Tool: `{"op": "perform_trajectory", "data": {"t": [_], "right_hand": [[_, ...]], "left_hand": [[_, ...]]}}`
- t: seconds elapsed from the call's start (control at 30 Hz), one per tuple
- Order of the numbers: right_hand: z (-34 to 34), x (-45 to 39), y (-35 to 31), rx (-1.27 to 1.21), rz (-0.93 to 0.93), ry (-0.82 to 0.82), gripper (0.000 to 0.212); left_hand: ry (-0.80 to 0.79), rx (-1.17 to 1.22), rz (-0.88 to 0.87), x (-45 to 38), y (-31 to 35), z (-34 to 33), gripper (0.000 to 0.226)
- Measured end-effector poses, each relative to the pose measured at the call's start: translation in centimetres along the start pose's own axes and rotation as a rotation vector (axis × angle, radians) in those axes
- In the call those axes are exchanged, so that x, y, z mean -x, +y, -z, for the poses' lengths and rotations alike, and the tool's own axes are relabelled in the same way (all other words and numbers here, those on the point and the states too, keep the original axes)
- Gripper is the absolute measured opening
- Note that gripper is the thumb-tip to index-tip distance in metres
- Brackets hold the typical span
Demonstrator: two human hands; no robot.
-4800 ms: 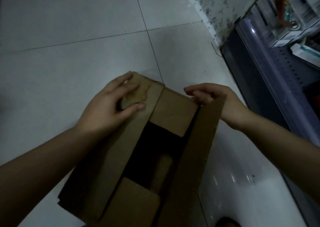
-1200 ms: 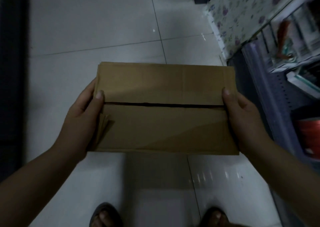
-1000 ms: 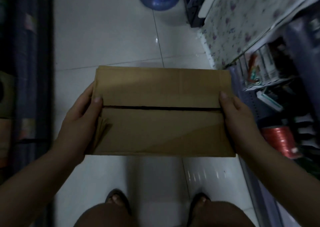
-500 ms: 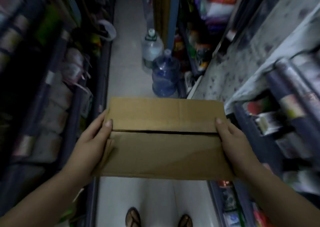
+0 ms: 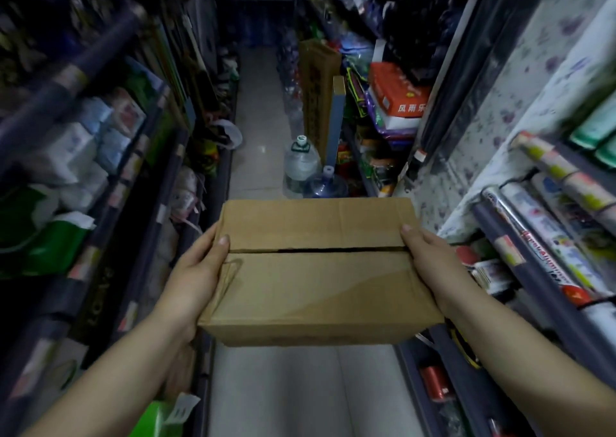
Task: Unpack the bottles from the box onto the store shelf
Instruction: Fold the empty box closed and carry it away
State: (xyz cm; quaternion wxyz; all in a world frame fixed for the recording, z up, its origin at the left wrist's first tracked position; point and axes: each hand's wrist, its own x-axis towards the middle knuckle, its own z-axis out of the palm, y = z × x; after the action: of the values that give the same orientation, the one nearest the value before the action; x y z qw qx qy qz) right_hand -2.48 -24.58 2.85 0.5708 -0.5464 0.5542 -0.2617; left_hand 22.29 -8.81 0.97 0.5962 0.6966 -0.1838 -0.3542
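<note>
the cardboard box [image 5: 316, 270] is held in the air at the middle of a narrow store aisle, its long axis running left to right across the person's body, level, with the two top flaps folded shut and a dark seam between them. the left hand [image 5: 196, 276] grips the left short end and the right hand [image 5: 430, 266] the right short end, so the box lies squarely between the two, neither hand nearer. on each hand the fingers [image 5: 222, 241] are wrapped around the end wall, thumb tip pressed on top right at the seam; the other fingers are hidden below. no bottles show, since the flaps cover the inside. shelves stand on both sides: the right shelf [image 5: 520, 290] lies just beside the right hand, the left shelf [image 5: 110, 203] a little further off. my guess is the box needs a resting place before a hand is free to open it.
</note>
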Motion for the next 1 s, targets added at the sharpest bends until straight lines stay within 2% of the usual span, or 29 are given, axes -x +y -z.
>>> {"op": "perform_trajectory", "data": {"t": [0.17,0.43,0.7,0.8,0.93,1.0], "right_hand": [[-3.4,-0.7,-1.4,-0.018,-0.026,-0.002,0.032],[-7.4,-6.2,-5.0,-0.036,-0.018,0.001,0.026],[-9.8,-20.2,-8.4,-0.015,-0.027,0.001,0.023],[-10.3,-26.9,-10.4,0.039,-0.017,-0.007,0.033],[-10.7,-34.3,-14.3,0.037,0.053,-0.045,0.027],[-11.3,-37.8,-16.3,0.04,0.08,-0.064,0.033]], "left_hand": [[-0.015,0.02,-0.008,-2.8,1.7,2.6,0.033],[-0.033,0.029,-0.034,-10.4,4.0,3.5,0.029],[0.015,0.036,0.01,-22.9,4.6,-0.3,0.035],[0.045,0.03,0.03,-28.1,6.1,-2.5,0.034],[0.093,0.005,-0.015,-34.9,8.9,-5.0,0.036],[0.119,-0.028,-0.048,-37.9,10.4,-6.0,0.037]]}}
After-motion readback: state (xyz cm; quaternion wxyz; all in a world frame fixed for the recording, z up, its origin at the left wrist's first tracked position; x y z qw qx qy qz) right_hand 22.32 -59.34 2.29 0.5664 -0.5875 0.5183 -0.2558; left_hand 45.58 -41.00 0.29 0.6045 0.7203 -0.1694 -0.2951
